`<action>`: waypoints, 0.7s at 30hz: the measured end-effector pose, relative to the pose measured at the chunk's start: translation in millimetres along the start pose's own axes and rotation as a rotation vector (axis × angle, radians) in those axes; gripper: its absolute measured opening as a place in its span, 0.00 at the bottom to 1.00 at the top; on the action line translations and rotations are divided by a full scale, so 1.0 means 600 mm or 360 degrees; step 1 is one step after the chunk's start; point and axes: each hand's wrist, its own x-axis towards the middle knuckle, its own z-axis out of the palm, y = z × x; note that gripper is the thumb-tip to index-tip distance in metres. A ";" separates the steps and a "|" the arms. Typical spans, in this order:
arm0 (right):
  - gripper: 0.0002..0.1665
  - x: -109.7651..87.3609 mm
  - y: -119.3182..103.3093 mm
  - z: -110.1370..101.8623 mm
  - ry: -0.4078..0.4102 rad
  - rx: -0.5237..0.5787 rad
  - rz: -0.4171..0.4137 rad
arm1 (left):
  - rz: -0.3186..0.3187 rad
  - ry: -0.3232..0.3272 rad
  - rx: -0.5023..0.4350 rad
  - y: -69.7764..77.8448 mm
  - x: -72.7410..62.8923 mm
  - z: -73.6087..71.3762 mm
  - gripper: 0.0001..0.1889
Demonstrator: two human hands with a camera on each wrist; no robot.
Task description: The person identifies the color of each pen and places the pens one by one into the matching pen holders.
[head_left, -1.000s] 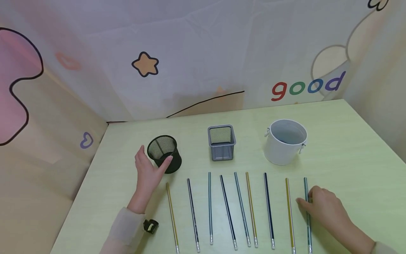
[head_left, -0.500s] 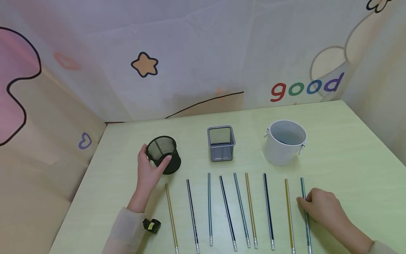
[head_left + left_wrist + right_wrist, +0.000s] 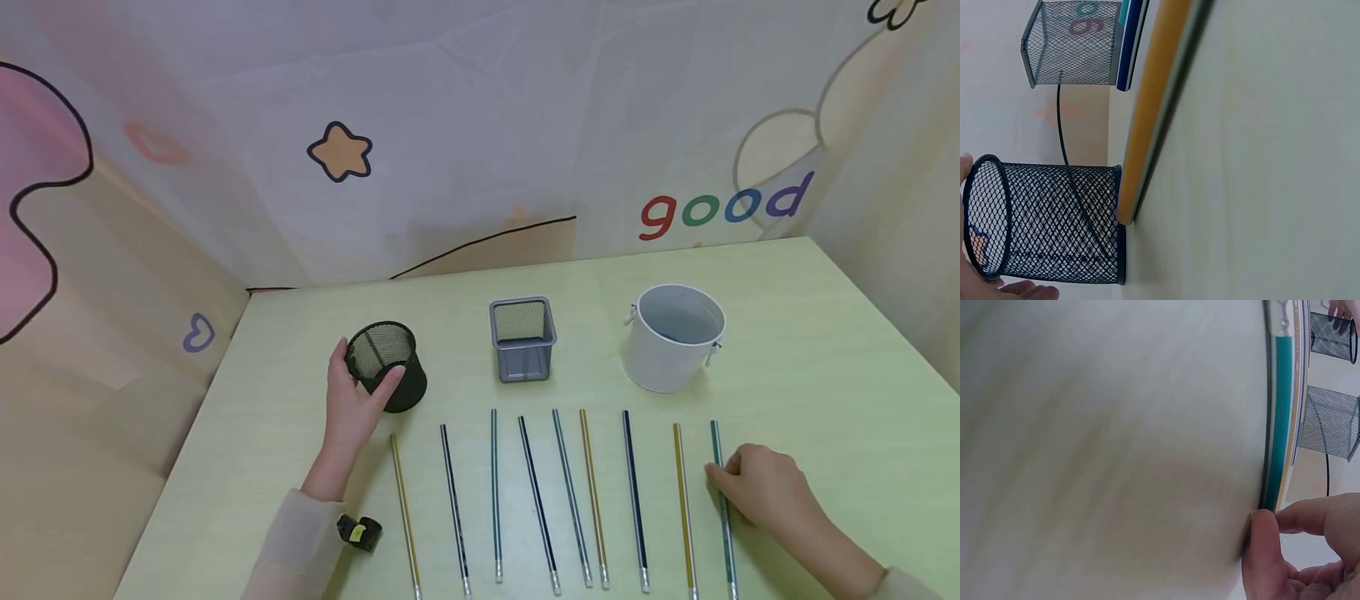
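At the left of the head view, my left hand (image 3: 352, 412) holds a round black mesh pencil cup (image 3: 410, 385), thumb over the near rim and fingers along its left side. The left wrist view shows the cup (image 3: 1060, 225) with its base at the table and fingers around the rim. On the right, my right hand (image 3: 772, 490) pinches a teal pencil (image 3: 727, 537) about midway along. In the right wrist view, thumb and forefinger meet at that pencil (image 3: 1282, 412), which lies along the tabletop with its eraser end away from the fingers.
More pencils, such as a yellow one (image 3: 685, 508), a dark blue one (image 3: 635, 500) and a light blue one (image 3: 497, 500), lie in a row. Behind them stand a square grey mesh holder (image 3: 525, 358) and a white bucket (image 3: 663, 362). A patterned cloth (image 3: 480, 125) hangs behind the table.
My left fingers have drawn in against the black pencil cup. My right hand has shifted the far end of the teal pencil slightly left.
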 end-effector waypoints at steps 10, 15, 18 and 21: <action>0.15 0.005 0.000 -0.002 -0.0075 0.0062 0.0051 | -0.0043 -0.0033 -0.0033 0.001 0.000 0.000 0.48; 0.14 0.005 0.000 -0.001 -0.0082 0.0085 0.0070 | -0.0065 -0.0031 -0.0027 0.001 0.000 0.000 0.48; 0.13 0.006 0.000 -0.001 -0.0086 0.0097 0.0080 | -0.0078 -0.0032 -0.0016 0.001 -0.001 -0.001 0.48; 0.13 0.006 0.001 -0.001 -0.0080 0.0121 0.0084 | -0.0080 -0.0042 -0.0024 0.001 0.000 -0.001 0.48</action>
